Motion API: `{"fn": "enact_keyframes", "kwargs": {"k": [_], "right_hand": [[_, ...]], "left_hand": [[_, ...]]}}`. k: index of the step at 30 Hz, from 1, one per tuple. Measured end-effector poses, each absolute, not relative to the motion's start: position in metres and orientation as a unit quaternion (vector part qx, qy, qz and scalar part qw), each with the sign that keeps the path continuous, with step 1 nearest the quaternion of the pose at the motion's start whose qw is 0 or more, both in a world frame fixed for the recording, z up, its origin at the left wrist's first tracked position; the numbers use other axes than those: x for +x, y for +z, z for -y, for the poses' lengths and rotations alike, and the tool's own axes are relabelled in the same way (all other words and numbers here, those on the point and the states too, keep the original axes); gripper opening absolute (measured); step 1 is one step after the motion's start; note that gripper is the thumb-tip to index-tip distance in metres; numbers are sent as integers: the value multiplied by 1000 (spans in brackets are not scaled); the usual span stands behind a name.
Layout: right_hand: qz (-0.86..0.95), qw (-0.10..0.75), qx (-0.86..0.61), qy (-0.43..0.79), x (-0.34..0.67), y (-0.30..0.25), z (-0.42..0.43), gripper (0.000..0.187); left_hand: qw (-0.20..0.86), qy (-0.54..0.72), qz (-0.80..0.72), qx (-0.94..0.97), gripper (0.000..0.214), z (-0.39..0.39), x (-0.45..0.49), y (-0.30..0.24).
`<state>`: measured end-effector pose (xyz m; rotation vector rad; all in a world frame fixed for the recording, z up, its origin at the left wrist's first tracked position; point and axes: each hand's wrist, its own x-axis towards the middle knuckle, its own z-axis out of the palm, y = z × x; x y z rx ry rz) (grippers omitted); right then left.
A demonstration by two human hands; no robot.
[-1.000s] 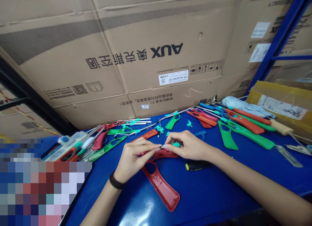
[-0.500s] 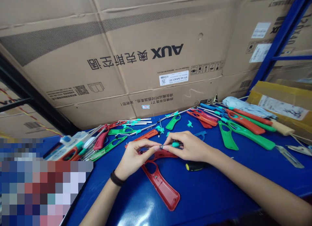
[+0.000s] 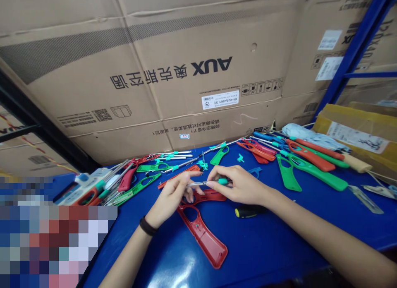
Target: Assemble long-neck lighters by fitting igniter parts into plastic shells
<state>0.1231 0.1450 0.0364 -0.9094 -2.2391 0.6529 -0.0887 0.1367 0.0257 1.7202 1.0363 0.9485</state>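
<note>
A: What do we enter for progress?

B: Part-way, in our judgement. Done: one hollow, red plastic handle shell with a finger loop (image 3: 212,244) lies open side up on the glossy blue tabletop (image 3: 263,246); a second, curved red plastic shell (image 3: 216,196) lies just beyond, partly hidden by fingers. Left: the handling of the piece between the hands, which we judge unfinished, since it is off the surface and no shell encloses it.

A: Location and holding?

B: One slim, silver-coloured metal piece (image 3: 197,183), raised between both hands, near the second shell. The right hand (image 3: 237,183) pinches one end between thumb and forefinger. The left hand (image 3: 170,197) is part-curled at the other end, forefinger extended; we cannot tell whether it grips.

A: Appearance?

B: Thin, bright, straight as far as we see, nearly level. One short, green plastic sleeve (image 3: 222,181) shows within the right hand, roughly in line; we cannot tell whether the two are joined. Finer detail: too small to read.

A: Adjacent stock?

B: One black handle with a yellow end (image 3: 248,211), untouched, near the right hand. At the rear, a cluster of silver metal rods with green plastic sleeves (image 3: 182,157).
</note>
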Motion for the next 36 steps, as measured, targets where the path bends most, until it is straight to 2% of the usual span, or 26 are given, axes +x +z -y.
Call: {"fn": "enact_keyframes", "kwargs": {"k": [4,6,8,11,13,15,18,20,25,30,36], "right_hand": [[841,330,-356,239,127,37,-148,19],[842,328,-362,229,129,37,-149,19],[843,326,-366,220,130,36,-150,19],[838,332,-375,218,130,36,-151,21],[834,338,-379,217,131,37,-150,23],[835,342,-376,212,131,38,-149,23],[843,338,-366,204,130,39,-145,23],[854,325,-354,199,128,39,-142,22],[883,287,-319,192,123,38,-134,19],[889,269,-322,186,122,36,-132,23],[848,339,-379,150,124,33,-142,23]], "left_hand": [[520,340,-444,645,77,-146,-100,26],[527,337,-450,637,81,-151,-109,26],[470,369,-473,647,73,-153,-119,26],[290,397,-512,705,43,-145,-130,25],[189,353,-501,767,25,-131,-134,22],[134,273,-477,824,19,-112,-135,18],[104,168,-458,867,31,-83,-135,12],[88,142,-466,869,32,-69,-137,8],[49,169,-501,847,13,-42,-143,3],[46,166,-532,829,11,-19,-149,-2],[14,187,-579,793,15,-38,-170,-2]]}}
